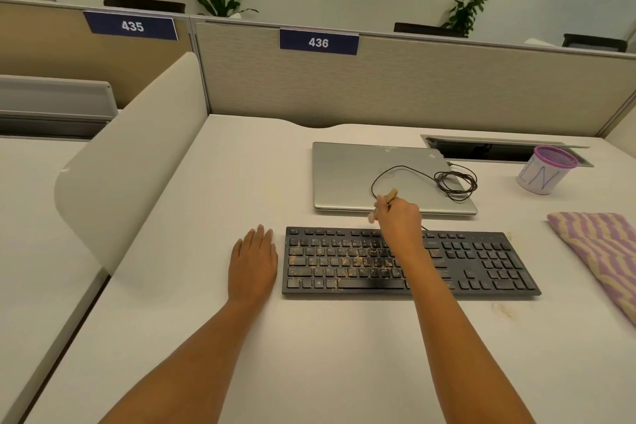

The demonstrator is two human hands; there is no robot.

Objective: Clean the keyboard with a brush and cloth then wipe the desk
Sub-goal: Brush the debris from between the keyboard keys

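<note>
Right hand (399, 220) grips the brush (390, 195) over the crumb-dusted keyboard's (344, 262) far rows, poised to sweep, left hand (253, 262) flat on the desk (309, 354) just beside it, bracing I'd say, cloth (602, 244) lying well right of the brushing hand.

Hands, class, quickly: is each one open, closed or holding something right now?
Left hand: open, flat on the desk beside the keyboard.
Right hand: closed round a thin tan tool, likely the brush.

Rests left hand (253, 260) flat on desk (309, 354) just left of crumb-dusted black keyboard (481, 262); grips blurred wooden brush (391, 195) in right hand (401, 224) above its top rows, striped cloth (599, 244) lying at right.
</note>
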